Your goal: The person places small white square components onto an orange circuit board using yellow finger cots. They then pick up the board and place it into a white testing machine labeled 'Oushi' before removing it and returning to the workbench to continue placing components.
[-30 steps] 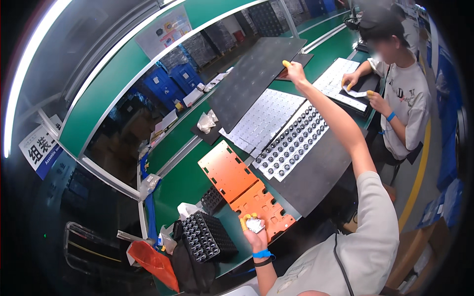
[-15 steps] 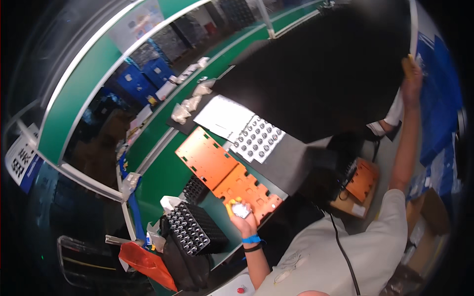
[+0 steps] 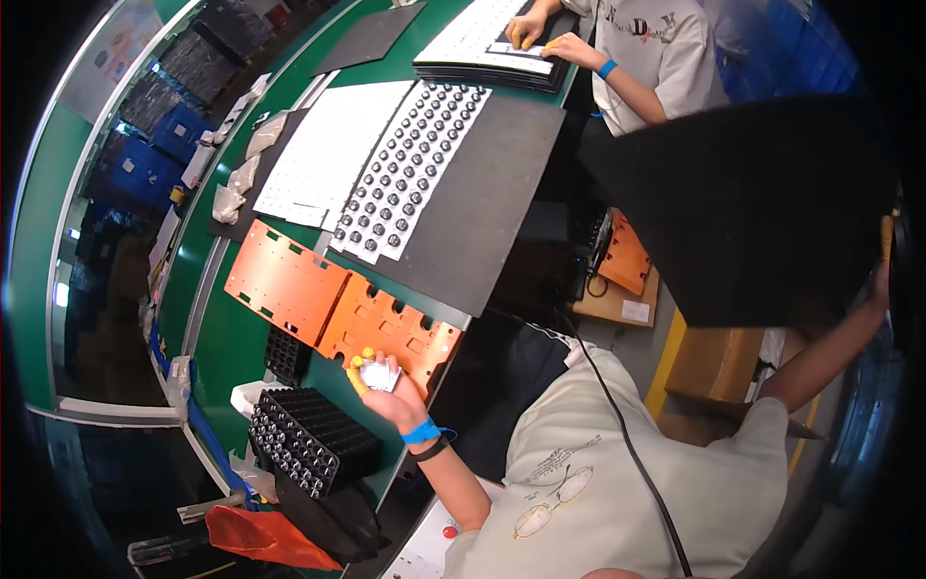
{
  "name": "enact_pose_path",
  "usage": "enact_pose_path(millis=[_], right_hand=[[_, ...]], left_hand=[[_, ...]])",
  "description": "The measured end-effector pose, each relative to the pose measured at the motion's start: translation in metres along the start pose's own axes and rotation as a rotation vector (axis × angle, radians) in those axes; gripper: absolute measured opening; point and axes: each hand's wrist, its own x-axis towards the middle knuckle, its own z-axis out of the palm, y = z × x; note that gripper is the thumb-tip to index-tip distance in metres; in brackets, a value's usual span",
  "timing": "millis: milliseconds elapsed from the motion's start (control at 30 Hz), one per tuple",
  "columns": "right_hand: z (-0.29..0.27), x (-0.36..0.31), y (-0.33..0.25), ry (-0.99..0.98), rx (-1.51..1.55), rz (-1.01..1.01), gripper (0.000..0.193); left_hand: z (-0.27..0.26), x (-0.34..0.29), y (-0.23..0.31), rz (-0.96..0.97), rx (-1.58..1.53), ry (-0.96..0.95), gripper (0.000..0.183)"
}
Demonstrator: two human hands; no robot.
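Observation:
My left hand [image 3: 394, 398], with yellow covers on some fingertips, is closed around a small white-and-silver piece [image 3: 380, 374]. It is held over the lower end of an orange slotted panel [image 3: 289, 284] that lies on the green bench. Far out to the right, my right hand [image 3: 882, 280] grips the edge of a large flat black sheet [image 3: 743, 212], which hangs beside the bench. Most of that hand's fingers are behind the sheet or dark, and one yellow fingertip shows.
White sheets with rows of black round parts [image 3: 410, 164] lie on a black mat [image 3: 482, 207]. Near my left forearm stands a black block of round cells [image 3: 309, 439], beside a red bag [image 3: 265, 536]. A co-worker's hands [image 3: 540, 39] rest on a stack of sheets. Cardboard boxes [image 3: 714, 367] stand on the floor.
The black sheet has swung from over the bench to the right and down, with my right hand. The mat, round parts and co-worker are uncovered. My left hand still holds its piece.

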Motion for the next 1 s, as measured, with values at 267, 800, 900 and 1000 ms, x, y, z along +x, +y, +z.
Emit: enact_pose_path(millis=[267, 800, 900, 1000], right_hand=[[0.176, -0.084, -0.089, -0.664, -0.426, 0.335, 0.015], [0.31, -0.336, 0.077, -1.19, -0.664, 0.262, 0.021], [0.322, -0.371, 0.096, -1.233, -0.657, 0.279, 0.022], [0.333, -0.398, 0.107, -1.273, -0.619, 0.284, 0.023]], left_hand=[[0.003, 0.005, -0.004, -0.003, 0.002, -0.037, 0.016], [0.0, 0.002, 0.0, -0.008, 0.062, 0.023, 0.021], [-0.003, 0.002, 0.001, -0.027, 0.067, 0.022, 0.022], [-0.002, 0.001, 0.001, -0.023, 0.07, 0.021, 0.021]])
